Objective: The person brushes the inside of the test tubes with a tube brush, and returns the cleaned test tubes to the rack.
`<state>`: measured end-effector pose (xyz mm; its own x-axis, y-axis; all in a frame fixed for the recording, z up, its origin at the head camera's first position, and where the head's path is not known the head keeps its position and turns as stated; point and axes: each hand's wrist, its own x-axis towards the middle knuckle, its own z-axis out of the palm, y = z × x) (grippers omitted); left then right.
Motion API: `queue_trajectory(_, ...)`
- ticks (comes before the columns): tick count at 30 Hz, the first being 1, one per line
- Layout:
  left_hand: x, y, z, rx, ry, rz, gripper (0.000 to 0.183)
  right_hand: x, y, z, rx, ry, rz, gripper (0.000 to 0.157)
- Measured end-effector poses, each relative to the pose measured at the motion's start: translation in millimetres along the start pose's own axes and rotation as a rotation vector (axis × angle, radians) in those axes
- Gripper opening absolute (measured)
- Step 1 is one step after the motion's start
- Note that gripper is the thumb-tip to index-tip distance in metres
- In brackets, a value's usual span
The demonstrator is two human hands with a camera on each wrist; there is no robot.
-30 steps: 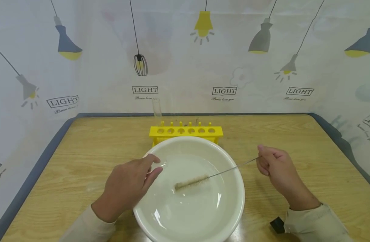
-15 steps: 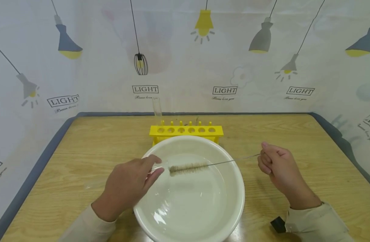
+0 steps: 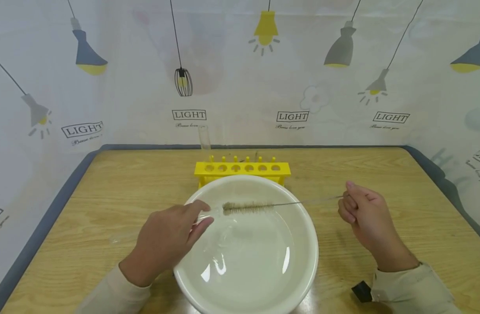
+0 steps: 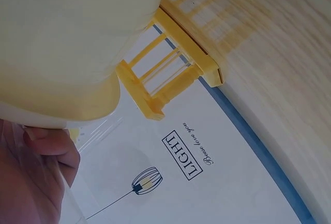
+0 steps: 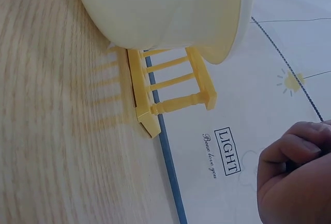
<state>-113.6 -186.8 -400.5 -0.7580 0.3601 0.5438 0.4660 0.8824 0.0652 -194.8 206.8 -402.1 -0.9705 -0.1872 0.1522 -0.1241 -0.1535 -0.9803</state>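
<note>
Tan-bristled, narrow cylindrical brush [image 3: 248,208] with a thin grey metal wire handle [image 3: 291,203]: bristles stick out all round, denser and darker at the tip. Located over the white round basin [image 3: 313,248], which has clear liquid [image 3: 255,257] in it. Long axis runs nearly level across the head view, tip pointing left, wire rising slightly to the right. Right hand [image 3: 369,220]: fingers curled, pinching the wire's end. Left hand [image 3: 165,240]: thumb and fingers narrow around a clear, colourless, tubular vessel [image 3: 203,216], mouth facing the brush tip, axis roughly left-right. Tip is right by the mouth; can't tell if touching. Vessel's mid-length hidden by the left hand, far end only a faint outline over the wood-grain surface [image 3: 86,209]. Wire hard to see near the right hand. Basin blocks part of the yellow six-hole rack [image 3: 243,168].
</note>
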Motion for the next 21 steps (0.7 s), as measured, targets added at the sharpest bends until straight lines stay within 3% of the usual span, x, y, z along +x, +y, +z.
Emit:
queue_trajectory(8, -0.7, 0.0, 0.8, 0.002, -0.01, -0.006, 0.036, -0.7, -1.5, 1.6, 0.056, -0.015, 0.004, 0.046)
queue_trajectory(21, -0.7, -1.4, 2.1, 0.001, -0.002, -0.002, 0.039, -2.5, -3.6, 4.5, 0.044, 0.011, 0.002, 0.046)
